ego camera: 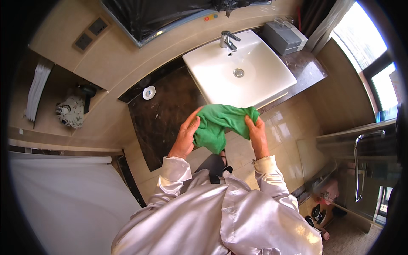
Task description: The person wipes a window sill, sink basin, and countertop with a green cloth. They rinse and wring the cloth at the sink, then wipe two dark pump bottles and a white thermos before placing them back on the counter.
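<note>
Between my two hands a green cloth (212, 126) is stretched, bunched and drooping at its left part. My left hand (186, 135) grips its left side, thumb on top. With thumb and fingers, my right hand (257, 135) pinches the right end. The cloth is in front of the near edge of a white rectangular washbasin (210, 76), which has a chrome mixer tap (228, 40) at its back and a round metal drain (238, 72). What the fingers do beneath the cloth is hidden.
A dark marble countertop (162, 121) bears a small white dish (149, 92). Right of the basin stands a grey box (284, 36). A wall niche at left holds a floral cloth item (71, 111). At right is a glass door with a chrome handle (356, 165); shoes (318, 214) lie on the floor.
</note>
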Demonstrator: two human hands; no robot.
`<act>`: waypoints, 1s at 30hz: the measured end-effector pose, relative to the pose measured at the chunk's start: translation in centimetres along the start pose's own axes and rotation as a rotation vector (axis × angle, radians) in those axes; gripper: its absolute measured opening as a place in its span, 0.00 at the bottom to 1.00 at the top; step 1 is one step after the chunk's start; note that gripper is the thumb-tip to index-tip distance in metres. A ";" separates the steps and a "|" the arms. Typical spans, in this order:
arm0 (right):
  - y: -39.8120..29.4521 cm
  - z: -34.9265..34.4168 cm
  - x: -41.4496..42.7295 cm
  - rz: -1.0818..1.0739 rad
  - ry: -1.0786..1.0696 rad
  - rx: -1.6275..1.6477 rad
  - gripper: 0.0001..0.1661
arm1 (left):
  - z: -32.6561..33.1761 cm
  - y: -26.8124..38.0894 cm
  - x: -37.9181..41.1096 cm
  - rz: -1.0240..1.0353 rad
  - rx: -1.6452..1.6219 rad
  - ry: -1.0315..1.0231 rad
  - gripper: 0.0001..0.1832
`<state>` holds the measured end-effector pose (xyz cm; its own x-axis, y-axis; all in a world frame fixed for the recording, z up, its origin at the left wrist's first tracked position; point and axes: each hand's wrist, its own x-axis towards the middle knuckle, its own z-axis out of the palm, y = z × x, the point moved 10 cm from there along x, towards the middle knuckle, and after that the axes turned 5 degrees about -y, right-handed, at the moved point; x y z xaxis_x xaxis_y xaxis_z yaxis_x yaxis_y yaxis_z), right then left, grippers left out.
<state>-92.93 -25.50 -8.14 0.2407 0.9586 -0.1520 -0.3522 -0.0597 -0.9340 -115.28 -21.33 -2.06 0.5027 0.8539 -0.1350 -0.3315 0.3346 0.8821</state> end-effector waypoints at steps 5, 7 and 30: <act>-4.0 -0.9 3.8 0.164 0.037 0.317 0.07 | 0.9 -0.4 3.6 0.034 0.006 0.006 0.28; -5.1 -0.4 5.4 0.210 0.003 0.405 0.07 | 1.2 -1.7 5.3 0.025 0.061 0.063 0.33; -1.9 -0.7 16.4 0.517 -0.412 0.248 0.19 | 4.1 -7.2 20.7 0.089 -0.788 0.124 0.26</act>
<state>-87.74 -9.88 -9.11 -0.3578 0.8548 -0.3758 -0.5366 -0.5176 -0.6665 -99.23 -7.75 -9.40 0.3709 0.9131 -0.1694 -0.8556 0.4069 0.3201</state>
